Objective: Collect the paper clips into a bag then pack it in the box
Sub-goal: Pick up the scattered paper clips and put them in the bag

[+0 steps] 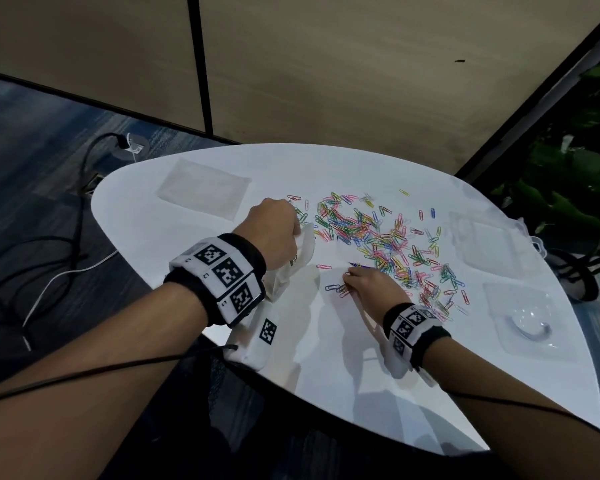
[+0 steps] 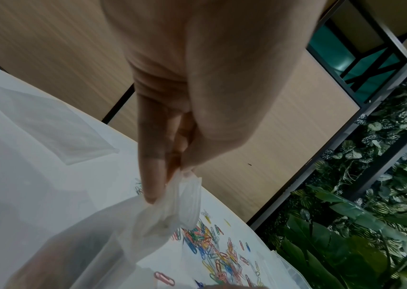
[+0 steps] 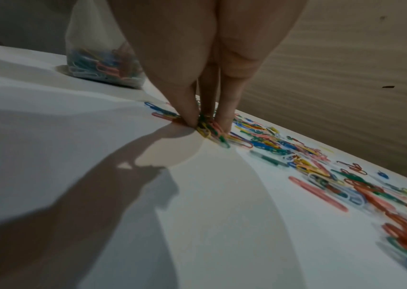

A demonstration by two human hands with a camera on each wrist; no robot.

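Observation:
Many coloured paper clips (image 1: 371, 233) lie scattered over the middle and right of the white table (image 1: 222, 237). My left hand (image 1: 274, 223) pinches the bunched rim of a thin translucent bag (image 1: 291, 265), held up just left of the pile. In the left wrist view the left hand (image 2: 172, 176) grips the crumpled bag (image 2: 167, 211) above the clips (image 2: 212, 242). The bag (image 3: 98, 64) holds several clips at its bottom and rests on the table. My right hand (image 1: 349, 277) (image 3: 207, 124) pinches a small bunch of clips (image 3: 210, 133) against the table. A clear plastic box (image 1: 525, 320) sits at the right.
A stack of flat spare bags (image 1: 201, 188) (image 2: 49, 123) lies at the table's far left. A second clear plastic piece (image 1: 482, 244) sits right of the pile. Cables (image 1: 49, 258) run over the floor on the left, and plants (image 1: 575, 174) stand beyond the right edge.

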